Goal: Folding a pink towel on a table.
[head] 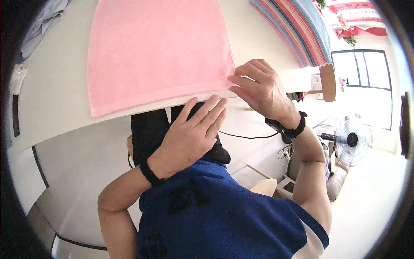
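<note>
A pink towel (158, 48) lies spread flat on the white table (61, 84), its hemmed near end along the table's edge. My right hand (258, 87) is at the towel's near right corner, thumb and fingers slightly apart with the fingertips at the fabric's edge; whether they pinch it cannot be told. My left hand (195, 132) is palm down at the table's front edge, just below the hem, with its fingers partly spread and nothing visible in it. Both wrists wear black bands.
A stack of striped and blue folded cloths (297, 29) is at the table's far right. Grey fabric (45, 26) and a clear plastic package (17, 79) lie at the left, near a black strip (15, 115). A standing fan (352, 139) is on the right, beyond a black cable (249, 137).
</note>
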